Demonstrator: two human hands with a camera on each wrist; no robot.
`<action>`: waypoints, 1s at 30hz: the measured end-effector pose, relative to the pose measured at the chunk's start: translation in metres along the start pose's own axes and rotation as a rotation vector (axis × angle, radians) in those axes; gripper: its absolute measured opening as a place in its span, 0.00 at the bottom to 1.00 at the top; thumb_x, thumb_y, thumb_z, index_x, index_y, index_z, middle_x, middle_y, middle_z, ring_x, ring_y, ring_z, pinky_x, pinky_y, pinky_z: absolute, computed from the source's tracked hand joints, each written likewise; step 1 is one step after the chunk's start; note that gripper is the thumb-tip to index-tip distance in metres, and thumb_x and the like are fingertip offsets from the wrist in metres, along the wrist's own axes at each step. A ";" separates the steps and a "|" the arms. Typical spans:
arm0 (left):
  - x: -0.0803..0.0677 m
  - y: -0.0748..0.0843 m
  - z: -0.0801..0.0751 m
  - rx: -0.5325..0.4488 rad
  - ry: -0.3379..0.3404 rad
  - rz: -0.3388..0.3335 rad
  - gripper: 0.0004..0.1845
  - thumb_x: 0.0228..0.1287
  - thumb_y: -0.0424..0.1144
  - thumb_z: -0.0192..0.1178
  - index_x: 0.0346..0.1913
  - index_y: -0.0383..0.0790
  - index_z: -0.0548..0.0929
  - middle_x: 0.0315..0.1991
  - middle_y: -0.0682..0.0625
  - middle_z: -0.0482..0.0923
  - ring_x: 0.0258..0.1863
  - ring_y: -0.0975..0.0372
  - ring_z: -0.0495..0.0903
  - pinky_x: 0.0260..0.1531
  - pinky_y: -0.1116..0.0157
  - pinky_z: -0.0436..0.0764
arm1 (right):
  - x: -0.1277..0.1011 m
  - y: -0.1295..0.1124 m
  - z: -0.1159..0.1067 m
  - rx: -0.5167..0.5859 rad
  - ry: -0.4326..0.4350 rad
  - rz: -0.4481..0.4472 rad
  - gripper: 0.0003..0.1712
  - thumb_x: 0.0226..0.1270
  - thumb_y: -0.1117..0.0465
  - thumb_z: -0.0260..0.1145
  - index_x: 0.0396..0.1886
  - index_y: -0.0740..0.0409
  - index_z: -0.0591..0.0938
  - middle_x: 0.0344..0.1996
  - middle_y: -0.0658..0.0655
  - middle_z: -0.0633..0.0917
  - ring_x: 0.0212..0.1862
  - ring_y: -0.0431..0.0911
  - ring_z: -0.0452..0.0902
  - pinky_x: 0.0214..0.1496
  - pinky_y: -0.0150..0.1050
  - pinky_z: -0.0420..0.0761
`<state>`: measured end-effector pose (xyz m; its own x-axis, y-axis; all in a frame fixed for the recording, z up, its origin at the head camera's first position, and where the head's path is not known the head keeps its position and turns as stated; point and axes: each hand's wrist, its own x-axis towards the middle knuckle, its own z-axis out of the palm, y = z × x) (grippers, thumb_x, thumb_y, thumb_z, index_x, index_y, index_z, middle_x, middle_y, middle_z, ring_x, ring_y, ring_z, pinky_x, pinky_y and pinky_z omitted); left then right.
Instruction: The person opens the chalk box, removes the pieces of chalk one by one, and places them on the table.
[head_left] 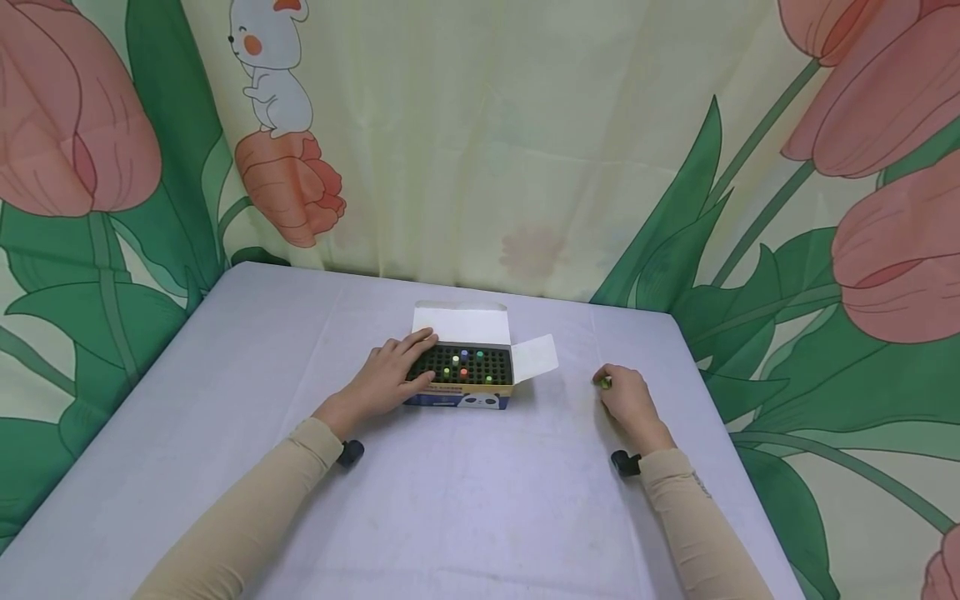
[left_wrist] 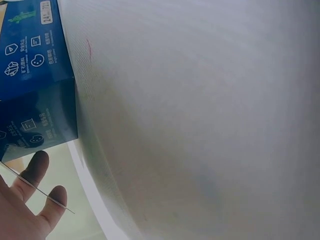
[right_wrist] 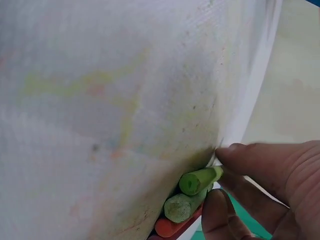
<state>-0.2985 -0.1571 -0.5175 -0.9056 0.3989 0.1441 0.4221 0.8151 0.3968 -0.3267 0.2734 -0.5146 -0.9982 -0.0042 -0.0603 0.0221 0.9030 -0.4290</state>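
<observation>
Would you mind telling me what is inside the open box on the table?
The open box holds a dark grid tray with a few coloured chalk sticks standing in it. The left hand covers the tray's left part, so that stays hidden.

The blue box carries the number "24" near its top edge. Its small white icons and captions are too blurred to read.
</observation>
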 end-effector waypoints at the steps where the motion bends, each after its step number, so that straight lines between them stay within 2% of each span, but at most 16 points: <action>1: 0.000 0.000 0.000 -0.001 0.000 0.001 0.38 0.80 0.63 0.47 0.84 0.54 0.54 0.84 0.54 0.49 0.67 0.45 0.68 0.63 0.39 0.67 | 0.000 -0.001 -0.001 0.000 -0.004 0.001 0.13 0.72 0.70 0.60 0.52 0.65 0.85 0.60 0.72 0.81 0.60 0.63 0.76 0.62 0.59 0.77; 5: 0.000 0.000 0.000 -0.005 0.003 0.004 0.38 0.79 0.63 0.47 0.84 0.54 0.55 0.84 0.54 0.50 0.67 0.45 0.68 0.63 0.39 0.67 | 0.000 -0.003 -0.005 0.022 -0.010 0.003 0.13 0.74 0.64 0.64 0.53 0.65 0.84 0.60 0.71 0.81 0.56 0.60 0.76 0.58 0.57 0.79; 14: -0.001 0.000 0.001 -0.010 0.012 0.004 0.38 0.79 0.63 0.48 0.84 0.53 0.55 0.84 0.53 0.50 0.67 0.45 0.68 0.62 0.39 0.67 | 0.002 -0.016 -0.021 0.071 0.071 -0.077 0.15 0.75 0.61 0.63 0.56 0.64 0.83 0.57 0.70 0.81 0.60 0.65 0.77 0.60 0.60 0.78; 25: -0.002 0.002 -0.003 -0.008 0.006 0.002 0.38 0.79 0.64 0.47 0.84 0.53 0.55 0.84 0.53 0.50 0.67 0.45 0.68 0.63 0.38 0.66 | 0.000 -0.073 -0.046 0.106 0.233 -0.216 0.15 0.72 0.63 0.67 0.56 0.63 0.83 0.55 0.66 0.82 0.56 0.61 0.81 0.55 0.56 0.81; 30: -0.001 0.002 -0.002 -0.011 0.004 0.004 0.38 0.79 0.63 0.48 0.84 0.53 0.55 0.84 0.53 0.50 0.67 0.45 0.68 0.63 0.38 0.66 | -0.007 -0.101 -0.052 0.161 0.246 -0.327 0.17 0.70 0.65 0.70 0.57 0.60 0.82 0.55 0.62 0.85 0.56 0.59 0.82 0.54 0.55 0.81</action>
<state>-0.2966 -0.1565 -0.5152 -0.9042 0.4000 0.1495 0.4250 0.8089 0.4062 -0.3251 0.2048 -0.4236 -0.9375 -0.1586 0.3098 -0.3080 0.7927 -0.5261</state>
